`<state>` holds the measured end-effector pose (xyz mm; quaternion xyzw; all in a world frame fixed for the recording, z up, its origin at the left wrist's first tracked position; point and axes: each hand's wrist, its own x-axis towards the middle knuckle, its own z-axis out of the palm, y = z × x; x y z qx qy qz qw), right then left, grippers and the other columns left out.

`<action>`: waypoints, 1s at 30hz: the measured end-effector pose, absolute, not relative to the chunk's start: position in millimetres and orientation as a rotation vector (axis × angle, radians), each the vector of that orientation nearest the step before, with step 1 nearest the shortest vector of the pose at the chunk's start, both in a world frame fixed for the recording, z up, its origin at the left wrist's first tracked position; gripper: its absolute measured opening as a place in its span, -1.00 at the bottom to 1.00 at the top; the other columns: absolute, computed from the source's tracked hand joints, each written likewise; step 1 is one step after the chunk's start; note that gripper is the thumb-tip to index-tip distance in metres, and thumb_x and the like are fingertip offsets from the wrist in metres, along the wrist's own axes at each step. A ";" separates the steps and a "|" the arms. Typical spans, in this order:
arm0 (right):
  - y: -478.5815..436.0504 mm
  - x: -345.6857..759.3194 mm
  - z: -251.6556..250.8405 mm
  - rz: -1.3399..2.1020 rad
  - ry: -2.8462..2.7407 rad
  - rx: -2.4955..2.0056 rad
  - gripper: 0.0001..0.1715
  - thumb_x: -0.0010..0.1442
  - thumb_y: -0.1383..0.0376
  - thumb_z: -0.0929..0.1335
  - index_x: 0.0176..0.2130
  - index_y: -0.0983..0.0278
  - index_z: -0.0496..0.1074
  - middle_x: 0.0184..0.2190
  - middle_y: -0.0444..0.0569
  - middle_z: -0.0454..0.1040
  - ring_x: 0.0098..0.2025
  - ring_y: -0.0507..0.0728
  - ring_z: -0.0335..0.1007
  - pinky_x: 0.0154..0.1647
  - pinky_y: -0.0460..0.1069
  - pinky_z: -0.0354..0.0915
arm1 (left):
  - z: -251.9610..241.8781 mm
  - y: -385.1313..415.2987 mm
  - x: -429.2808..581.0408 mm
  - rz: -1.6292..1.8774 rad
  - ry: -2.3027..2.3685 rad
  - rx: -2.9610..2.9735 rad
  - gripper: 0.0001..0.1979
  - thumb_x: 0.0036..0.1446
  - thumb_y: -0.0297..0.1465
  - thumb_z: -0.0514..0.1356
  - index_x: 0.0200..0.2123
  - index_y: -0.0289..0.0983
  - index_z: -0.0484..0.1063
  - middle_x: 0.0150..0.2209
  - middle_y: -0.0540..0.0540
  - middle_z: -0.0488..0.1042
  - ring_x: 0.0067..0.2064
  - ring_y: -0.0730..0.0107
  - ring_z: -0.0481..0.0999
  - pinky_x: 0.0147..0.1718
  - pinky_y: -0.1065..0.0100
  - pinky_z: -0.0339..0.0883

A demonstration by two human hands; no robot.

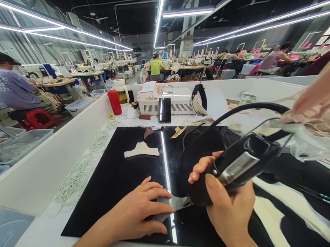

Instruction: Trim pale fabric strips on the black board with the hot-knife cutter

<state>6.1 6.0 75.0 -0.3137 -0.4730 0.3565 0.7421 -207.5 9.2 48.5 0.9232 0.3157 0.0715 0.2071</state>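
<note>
My right hand [229, 208] is wrapped round a black corded hand tool [243, 160] with a silver plate on its body; its exact kind I cannot make out. The tool's narrow front end points left and meets a small grey piece [180, 202] on the glossy black board [98, 202]. My left hand [144, 205] lies open, fingers spread over that grey piece and partly hiding it. Farther back on the board is a cream cut piece [142, 150]. Long cream strips [273, 227] lie to the right of my right hand.
Another person's hand [312, 101] reaches in at upper right beside clear plastic [309, 142]. A phone [165, 110] leans on a white vented box [181, 98]. Near it stand a red cup [114, 102] and a jar [121, 91]. Pale rings [76, 177] line the left side, inside a white wall [44, 159].
</note>
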 end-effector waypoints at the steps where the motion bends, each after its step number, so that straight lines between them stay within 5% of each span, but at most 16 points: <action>1: 7.1 8.2 75.9 0.766 -1.017 -0.694 -0.63 0.24 0.19 0.50 -0.02 0.11 0.35 -0.31 -0.15 0.46 -0.40 0.08 0.44 -0.37 0.05 0.44 | 48.5 9.4 -207.7 0.196 0.881 2.569 -0.54 0.26 -0.08 0.29 0.20 0.02 0.44 0.27 -0.01 0.39 0.31 0.08 0.30 0.38 -0.26 -0.07; 30: 12.6 22.6 75.9 0.711 -0.997 -0.739 -0.65 0.25 0.21 0.48 -0.03 0.11 0.34 -0.32 -0.17 0.46 -0.39 0.07 0.44 -0.37 0.02 0.43 | 49.1 9.5 -210.2 0.263 0.887 2.473 -0.57 0.24 -0.16 0.35 0.17 0.07 0.47 0.24 -0.02 0.43 0.30 0.08 0.33 0.39 -0.25 -0.13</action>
